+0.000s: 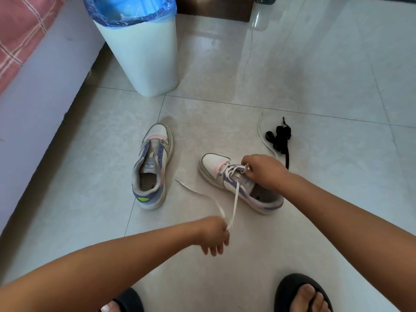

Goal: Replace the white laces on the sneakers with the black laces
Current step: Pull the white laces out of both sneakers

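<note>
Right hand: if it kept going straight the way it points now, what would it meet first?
Likely the laced sneaker itself: the right hand already pinches the white lace at its eyelets. Depth is uncertain.

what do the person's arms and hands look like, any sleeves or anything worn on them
Both forearms are bare up to the frame edge, with no sleeve in view. The left hand and the right hand are bare too: no gloves, and no watch, bracelet or ring visible on the parts that show. Fingernails are too small to judge. The only things seen worn are black slide sandals on the feet.
</note>
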Tool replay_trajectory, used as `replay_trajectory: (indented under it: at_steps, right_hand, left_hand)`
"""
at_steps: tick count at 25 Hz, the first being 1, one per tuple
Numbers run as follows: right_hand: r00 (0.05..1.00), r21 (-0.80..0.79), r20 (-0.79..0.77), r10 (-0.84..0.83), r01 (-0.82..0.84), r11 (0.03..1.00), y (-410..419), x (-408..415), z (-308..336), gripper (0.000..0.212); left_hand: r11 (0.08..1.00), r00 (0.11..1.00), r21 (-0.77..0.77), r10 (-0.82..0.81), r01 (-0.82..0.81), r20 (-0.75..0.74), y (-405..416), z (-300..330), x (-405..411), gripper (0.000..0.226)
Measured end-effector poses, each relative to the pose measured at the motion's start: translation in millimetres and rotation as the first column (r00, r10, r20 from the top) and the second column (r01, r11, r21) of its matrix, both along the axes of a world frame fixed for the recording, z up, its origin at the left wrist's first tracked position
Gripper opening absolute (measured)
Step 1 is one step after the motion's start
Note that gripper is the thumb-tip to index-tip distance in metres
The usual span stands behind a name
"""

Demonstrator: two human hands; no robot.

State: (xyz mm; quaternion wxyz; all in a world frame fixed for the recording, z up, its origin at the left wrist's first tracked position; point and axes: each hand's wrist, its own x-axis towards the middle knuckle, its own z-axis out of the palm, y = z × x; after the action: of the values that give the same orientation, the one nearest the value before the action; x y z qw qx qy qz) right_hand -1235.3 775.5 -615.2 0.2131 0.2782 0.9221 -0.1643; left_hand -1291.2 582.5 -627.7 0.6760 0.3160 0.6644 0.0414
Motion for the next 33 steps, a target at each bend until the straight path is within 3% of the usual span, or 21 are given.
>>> replay_trajectory:
  at_steps: [1,3,4,6,7,9,11,14,17,20,21,22,23,24,25,26,27,28,29,31,33]
  right_hand:
    - [0.999,0.018,-0.041,-0.002,0.002,1.000,1.7,2.0,-2.2,0.034]
    - [0.973,0.040,-0.227,-0.049,0.060,0.997,-0.2,8.8,-4.0,0.040]
    - [0.926,0.067,-0.376,-0.038,0.069,0.995,-4.6,13.6,-3.2,0.039]
    - [0.806,0.171,-0.579,0.119,-0.022,0.985,-17.0,26.9,-2.6,0.036]
    - [0.774,0.238,-0.587,0.237,-0.115,0.964,-25.1,34.9,-3.6,0.039]
    - [0.778,0.354,-0.429,0.459,-0.323,0.878,-39.5,47.1,-9.0,0.049]
    - [0.766,0.410,-0.268,0.585,-0.459,0.788,-41.1,50.4,-15.5,0.044]
    - [0.733,0.526,-0.220,0.644,-0.467,0.711,-34.8,44.8,-24.3,0.035]
    - [0.703,0.587,-0.266,0.660,-0.425,0.689,-34.1,36.3,-30.5,0.041]
    - [0.639,0.646,-0.356,0.682,-0.359,0.674,-31.1,29.4,-29.3,0.015]
    - [0.635,0.625,-0.429,0.642,-0.305,0.719,-30.0,27.9,-29.5,0.009]
    - [0.657,0.513,-0.550,0.515,-0.220,0.829,-31.1,26.4,-28.9,0.005]
    - [0.688,0.279,-0.680,0.253,-0.076,0.957,-33.6,24.1,-26.5,0.004]
    - [0.679,-0.095,-0.717,-0.161,0.133,0.987,-35.7,20.4,-21.6,0.006]
    - [0.547,-0.497,-0.586,-0.598,0.341,0.798,-36.1,14.7,-14.9,0.009]
    - [0.328,-0.768,-0.343,-0.880,0.442,0.463,-32.9,8.1,-8.4,0.015]
    - [0.123,-0.890,-0.118,-0.985,0.427,0.160,-25.4,2.7,-2.2,0.021]
    - [-0.022,-0.934,0.017,-1.000,0.356,-0.024,-13.6,-0.1,4.6,0.025]
    - [-0.114,-0.950,0.070,-0.991,0.294,-0.101,1.9,-1.4,12.6,0.027]
    - [-0.242,-0.973,0.046,-0.969,0.207,-0.097,38.0,-1.0,31.3,0.025]
    - [-0.306,-0.985,-0.026,-0.952,0.171,-0.028,72.7,5.7,46.0,0.019]
  left_hand:
    - [0.993,0.993,-0.027,-0.114,0.113,-0.026,-6.4,-2.3,3.8,0.027]
    - [0.985,0.982,-0.010,-0.173,0.173,-0.077,-11.9,-5.8,7.5,0.026]
    - [0.991,0.988,0.041,-0.124,0.128,-0.090,-10.9,-5.6,5.9,0.025]
    - [0.976,0.988,0.189,0.128,-0.109,-0.089,-3.3,-3.6,-3.7,0.023]
    - [0.934,0.958,0.260,0.275,-0.247,-0.077,2.5,-1.1,-11.5,0.022]
    - [0.825,0.873,0.346,0.488,-0.448,-0.032,16.0,3.9,-29.7,0.023]
    - [0.752,0.808,0.363,0.590,-0.550,0.001,28.0,7.2,-45.6,0.024]
    - [0.703,0.754,0.345,0.657,-0.622,0.018,42.2,6.5,-60.6,0.022]
    - [0.709,0.760,0.417,0.647,-0.569,-0.065,52.6,1.7,-67.8,0.015]
    - [0.758,0.808,0.545,0.544,-0.358,-0.225,57.5,-3.7,-66.8,0.013]
    - [0.769,0.826,0.578,0.495,-0.273,-0.268,58.8,-5.8,-64.8,0.015]
    - [0.775,0.842,0.601,0.446,-0.193,-0.305,60.3,-8.1,-62.8,0.017]
    - [0.780,0.853,0.616,0.394,-0.112,-0.343,61.9,-10.2,-60.9,0.020]
    - [0.785,0.857,0.618,0.341,-0.034,-0.386,63.7,-11.8,-59.6,0.022]
    - [0.790,0.852,0.612,0.296,0.036,-0.432,65.2,-13.0,-59.2,0.025]
    - [0.795,0.843,0.600,0.264,0.084,-0.468,66.5,-14.1,-59.9,0.027]
    - [0.799,0.836,0.591,0.246,0.112,-0.491,67.4,-14.9,-61.0,0.028]
    - [0.799,0.829,0.586,0.235,0.132,-0.507,67.7,-15.8,-61.7,0.028]
    - [0.797,0.824,0.584,0.223,0.153,-0.521,68.0,-16.8,-62.0,0.027]
    - [0.793,0.807,0.577,0.203,0.197,-0.555,69.3,-18.7,-63.2,0.024]
    - [0.792,0.773,0.556,0.181,0.252,-0.608,71.1,-19.1,-63.7,0.025]
